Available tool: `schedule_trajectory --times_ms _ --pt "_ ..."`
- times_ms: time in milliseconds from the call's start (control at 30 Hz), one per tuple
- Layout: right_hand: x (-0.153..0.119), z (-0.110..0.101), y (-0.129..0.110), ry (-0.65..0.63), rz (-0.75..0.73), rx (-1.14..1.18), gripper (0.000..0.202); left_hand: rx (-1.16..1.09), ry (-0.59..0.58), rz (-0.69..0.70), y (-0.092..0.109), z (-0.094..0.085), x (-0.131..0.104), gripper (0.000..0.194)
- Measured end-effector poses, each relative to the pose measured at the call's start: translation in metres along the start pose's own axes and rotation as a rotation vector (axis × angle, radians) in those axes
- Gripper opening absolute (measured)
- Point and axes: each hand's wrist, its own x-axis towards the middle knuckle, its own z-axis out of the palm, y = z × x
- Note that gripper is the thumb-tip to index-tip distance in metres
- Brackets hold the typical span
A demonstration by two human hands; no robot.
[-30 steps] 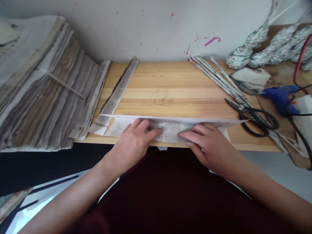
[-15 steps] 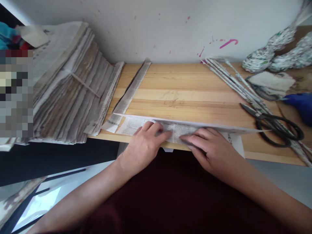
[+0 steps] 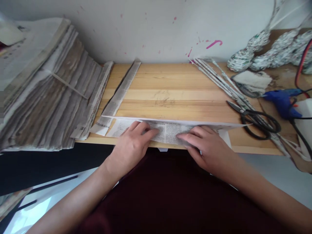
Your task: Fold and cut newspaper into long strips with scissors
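Observation:
A folded sheet of newspaper (image 3: 168,131) lies along the front edge of the wooden table (image 3: 170,78), its long back edge standing up a little. On its left part rests my left hand (image 3: 136,136), fingers bent and closed on the paper. My right hand (image 3: 202,141) is at its right part, fingers likewise curled onto the sheet. Between the two hands a printed stretch of the paper shows. The undersides of the fingers are hidden.
Tied newspapers (image 3: 56,84) are piled at the left, beside narrow folded strips (image 3: 124,86). At the right are black scissors (image 3: 258,120) on rolled paper sticks (image 3: 226,81), a cloth (image 3: 253,81), a blue glue gun (image 3: 282,102) and braided paper bundles (image 3: 260,48).
The whole view has shifted, so the table things appear further left and more of the glue gun shows. My hands sit slightly further apart along the sheet.

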Motion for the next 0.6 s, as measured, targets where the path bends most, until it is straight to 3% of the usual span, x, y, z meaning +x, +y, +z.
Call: schedule_trajectory --times_ms 167,333,600 --pt "0.0 0.001 0.004 0.05 0.017 0.043 0.024 -0.08 0.032 0.003 -0.009 -0.001 0.0 0.029" --pt "-0.01 -0.01 0.022 0.128 0.1 0.02 0.02 -0.078 0.044 -0.087 -0.025 -0.01 0.006 0.019" --pt "-0.026 -0.033 0.059 0.035 0.394 0.038 0.036 0.024 -0.036 -0.409 -0.053 -0.024 0.013 0.027"
